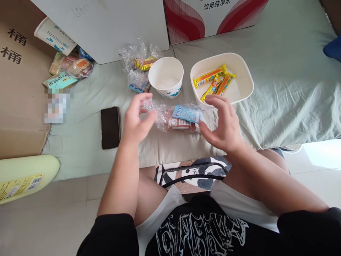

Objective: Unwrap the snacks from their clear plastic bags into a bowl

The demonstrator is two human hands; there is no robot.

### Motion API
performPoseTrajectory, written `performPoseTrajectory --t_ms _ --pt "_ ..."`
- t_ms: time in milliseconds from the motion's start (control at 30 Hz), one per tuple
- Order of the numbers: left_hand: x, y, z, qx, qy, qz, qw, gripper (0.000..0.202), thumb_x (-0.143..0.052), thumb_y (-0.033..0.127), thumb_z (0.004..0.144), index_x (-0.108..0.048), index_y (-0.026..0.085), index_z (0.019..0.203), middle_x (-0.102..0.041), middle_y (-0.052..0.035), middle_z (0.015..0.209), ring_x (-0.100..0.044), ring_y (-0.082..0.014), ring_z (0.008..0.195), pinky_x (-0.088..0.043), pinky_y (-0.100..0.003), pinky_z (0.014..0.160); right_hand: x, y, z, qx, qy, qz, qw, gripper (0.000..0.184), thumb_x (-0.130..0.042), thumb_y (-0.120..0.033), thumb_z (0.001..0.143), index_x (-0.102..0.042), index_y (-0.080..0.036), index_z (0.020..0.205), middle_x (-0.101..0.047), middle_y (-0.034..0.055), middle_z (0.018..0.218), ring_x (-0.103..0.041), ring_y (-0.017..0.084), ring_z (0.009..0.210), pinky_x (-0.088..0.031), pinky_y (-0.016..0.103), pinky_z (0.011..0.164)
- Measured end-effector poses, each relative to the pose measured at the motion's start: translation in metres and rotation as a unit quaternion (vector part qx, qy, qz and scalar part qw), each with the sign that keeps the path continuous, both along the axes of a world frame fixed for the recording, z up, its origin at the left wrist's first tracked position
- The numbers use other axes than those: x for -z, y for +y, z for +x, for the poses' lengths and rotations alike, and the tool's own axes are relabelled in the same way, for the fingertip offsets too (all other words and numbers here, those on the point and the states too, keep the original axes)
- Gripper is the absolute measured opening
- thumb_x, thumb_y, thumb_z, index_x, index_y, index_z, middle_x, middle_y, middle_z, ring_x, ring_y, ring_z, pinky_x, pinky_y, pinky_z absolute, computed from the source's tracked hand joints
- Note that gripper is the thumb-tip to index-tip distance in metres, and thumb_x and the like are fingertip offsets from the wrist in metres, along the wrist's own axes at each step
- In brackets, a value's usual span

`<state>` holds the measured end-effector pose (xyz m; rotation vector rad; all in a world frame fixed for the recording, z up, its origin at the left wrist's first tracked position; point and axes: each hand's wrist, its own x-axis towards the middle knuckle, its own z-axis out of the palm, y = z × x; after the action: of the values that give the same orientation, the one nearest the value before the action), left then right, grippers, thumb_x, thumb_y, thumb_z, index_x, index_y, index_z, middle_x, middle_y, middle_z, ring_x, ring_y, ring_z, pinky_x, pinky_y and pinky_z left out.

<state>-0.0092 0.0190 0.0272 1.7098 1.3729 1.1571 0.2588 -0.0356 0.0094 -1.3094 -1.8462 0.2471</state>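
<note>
In front of me lies a clear plastic wrap (161, 120) around a blue snack packet (187, 113) and a reddish-brown packet (179, 124) with a barcode. My left hand (140, 119) curves at the wrap's left end, thumb and fingers apart. At the right end is my right hand (222, 122), also spread, its thumb close to the blue packet; whether it touches the wrap I cannot tell. Just behind stands a white paper tub (166, 76) with blue print. A cream plastic bowl (246, 83) to its right holds several yellow snack sticks (210, 76).
Crumpled clear wrappers (133, 64) with snacks lie behind the tub. A phone (110, 128) rests left of my left hand. Snack packets (71, 67) and a tipped paper tub (55, 37) sit far left, near cardboard boxes (23, 78). A red-and-white box (213, 17) stands at the back.
</note>
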Motion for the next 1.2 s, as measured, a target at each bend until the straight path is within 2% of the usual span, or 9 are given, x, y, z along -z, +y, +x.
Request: performPoseTrajectory --t_ms 100,200,367,500,600,733,833,1000,1200 --pt "-0.011 -0.007 0.008 0.024 0.097 -0.043 0.994 0.036 -0.077 0.027 0.072 -0.072 0.024 0.107 -0.075 -0.0046 0.105 -0.068 -0.0228 0.098 -0.055 -0.035 0.089 0.003 0.0 -0.004 -0.003 -0.041 -0.001 0.999 0.05 -0.059 -0.022 0.087 -0.055 -0.024 0.137 -0.073 0.0112 0.118 -0.068 0.03 0.1 -0.052 0.049 0.087" --pt "-0.021 -0.011 0.007 0.008 0.12 -0.059 0.991 0.01 -0.068 0.025 0.078 -0.071 0.021 0.086 -0.066 0.0005 0.069 -0.06 -0.0156 0.067 -0.049 -0.028 0.064 -0.001 -0.002 -0.002 -0.029 -0.067 0.042 0.996 0.029 -0.055 -0.016 0.088 -0.066 -0.025 0.113 -0.075 0.0036 0.087 -0.068 0.025 0.084 -0.047 0.043 0.08" --pt "-0.029 -0.013 -0.002 0.046 0.158 -0.13 0.978 0.014 -0.065 0.032 0.084 -0.07 0.02 0.078 -0.04 0.0067 0.048 -0.036 -0.0097 0.045 -0.03 -0.025 0.047 -0.012 -0.007 0.003 -0.21 -0.043 0.063 0.975 0.015 -0.054 -0.02 0.091 -0.068 -0.025 0.095 -0.072 -0.0009 0.074 -0.07 0.02 0.078 -0.049 0.037 0.08" --pt "-0.027 -0.018 0.006 0.139 0.23 -0.087 0.959 0.035 -0.084 0.034 0.07 -0.075 0.024 0.102 -0.067 -0.0008 0.09 -0.065 -0.0187 0.085 -0.054 -0.031 0.078 -0.011 -0.009 0.002 -0.242 -0.108 0.042 0.963 0.023 -0.051 -0.028 0.101 -0.071 -0.02 0.095 -0.061 -0.0041 0.056 -0.051 0.013 0.049 -0.04 0.031 0.059" --pt "-0.023 -0.021 0.013 0.196 0.265 -0.062 0.942 0.046 -0.087 0.027 0.068 -0.073 0.026 0.112 -0.063 -0.0071 0.136 -0.059 -0.0277 0.129 -0.05 -0.04 0.107 -0.009 -0.012 0.0 -0.211 -0.194 0.018 0.958 0.032 -0.049 -0.036 0.103 -0.074 -0.022 0.089 -0.06 -0.0024 0.053 -0.046 0.013 0.045 -0.027 0.032 0.052" --pt "-0.017 -0.021 0.016 0.178 0.247 -0.078 0.949 0.009 -0.068 0.027 0.087 -0.07 0.021 0.094 -0.065 -0.0091 0.134 -0.065 -0.0253 0.12 -0.053 -0.04 0.103 -0.009 -0.015 -0.002 -0.094 -0.225 -0.036 0.969 0.032 -0.05 -0.033 0.102 -0.077 -0.022 0.09 -0.072 0.0006 0.067 -0.053 0.013 0.051 -0.026 0.032 0.052" --pt "-0.015 -0.019 0.017 0.163 0.223 -0.096 0.956 0.015 -0.058 0.03 0.093 -0.064 0.02 0.083 -0.069 -0.0108 0.131 -0.068 -0.0249 0.115 -0.055 -0.034 0.085 -0.008 -0.013 -0.005 -0.048 -0.198 -0.042 0.978 0.028 -0.052 -0.03 0.101 -0.078 -0.02 0.101 -0.078 0.0072 0.093 -0.069 0.019 0.076 -0.043 0.032 0.061" --pt "-0.015 -0.018 0.023 0.115 0.158 -0.135 0.971 0.02 -0.052 0.035 0.099 -0.057 0.021 0.084 -0.077 -0.01 0.119 -0.071 -0.0232 0.107 -0.052 -0.031 0.076 -0.004 -0.012 -0.013 -0.075 -0.205 -0.05 0.975 0.04 -0.064 -0.03 0.095 -0.069 -0.017 0.131 -0.071 0.0148 0.135 -0.067 0.033 0.115 -0.055 0.045 0.09" --pt "-0.014 -0.013 0.027 0.068 -0.03 -0.166 0.983 0.02 -0.056 0.036 0.097 -0.049 0.024 0.082 -0.071 -0.0031 0.079 -0.064 -0.0148 0.064 -0.04 -0.025 0.051 0.002 -0.008 -0.019 -0.084 -0.214 -0.095 0.969 0.048 -0.06 -0.017 0.093 -0.064 -0.021 0.14 -0.07 0.011 0.143 -0.068 0.031 0.123 -0.056 0.045 0.096"
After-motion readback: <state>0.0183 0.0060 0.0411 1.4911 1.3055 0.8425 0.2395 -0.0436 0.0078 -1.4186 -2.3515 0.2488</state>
